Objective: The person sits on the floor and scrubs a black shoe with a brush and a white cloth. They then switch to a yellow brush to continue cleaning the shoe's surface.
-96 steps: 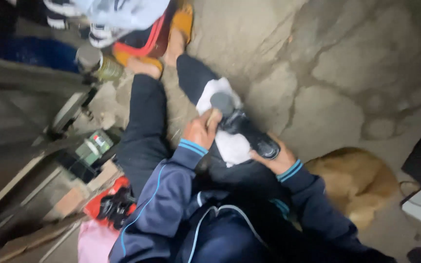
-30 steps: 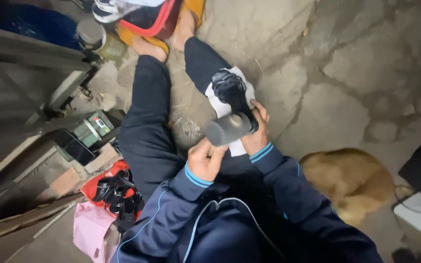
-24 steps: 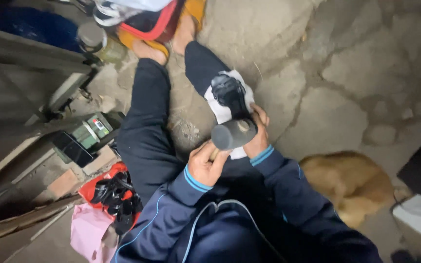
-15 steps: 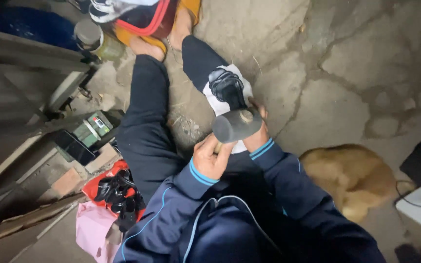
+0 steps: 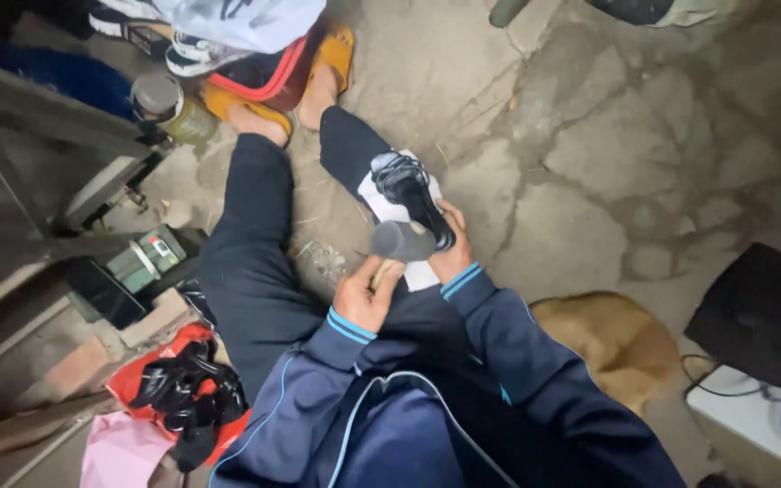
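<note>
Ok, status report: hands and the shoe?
Right hand grips black shoe over white cloth on the knee. Left hand at its heel end. Nothing in the way.

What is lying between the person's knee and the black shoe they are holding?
In the head view, a white cloth lies over the person's right leg, under the black shoe that the right hand holds. The left hand is beside it.

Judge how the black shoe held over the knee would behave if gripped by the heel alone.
The black shoe looks moulded and glossy, so it would probably keep its shape. Being low-cut and slim, it seems light. The right hand grips its side while the left hand meets the heel, hinting at some slipperiness.
</note>
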